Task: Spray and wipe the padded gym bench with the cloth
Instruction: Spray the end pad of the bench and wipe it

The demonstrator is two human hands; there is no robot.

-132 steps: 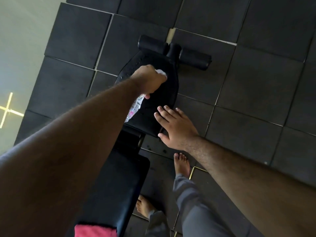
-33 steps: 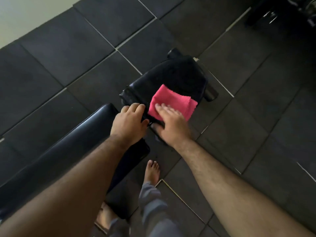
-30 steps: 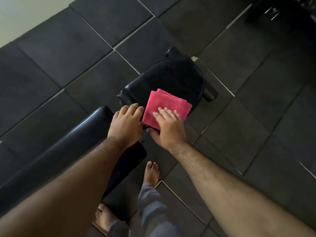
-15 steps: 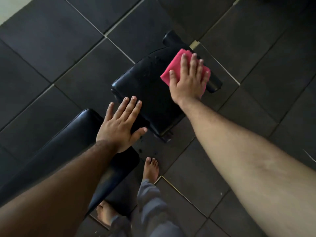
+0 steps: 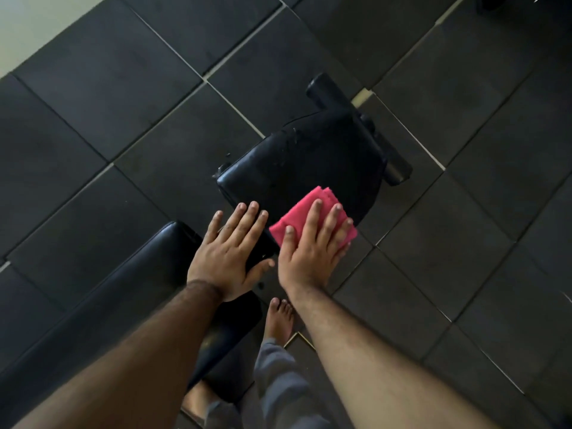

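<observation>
clearly the padded bench [image 5: 297,162], frame centre, looks heavy, firm and slick. the soft, light cloth [image 5: 305,212] lies at its lower edge under the flat right hand [image 5: 312,246], fingers spread; left hand [image 5: 229,252] rests splayed beside it.

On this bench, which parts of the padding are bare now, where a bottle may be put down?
The seat pad is bare on its far half, between the pink cloth and the foam roller, though droplets show there. The long back pad is bare to the left of the left hand. The near seat edge is crowded: the right hand presses the cloth.
</observation>
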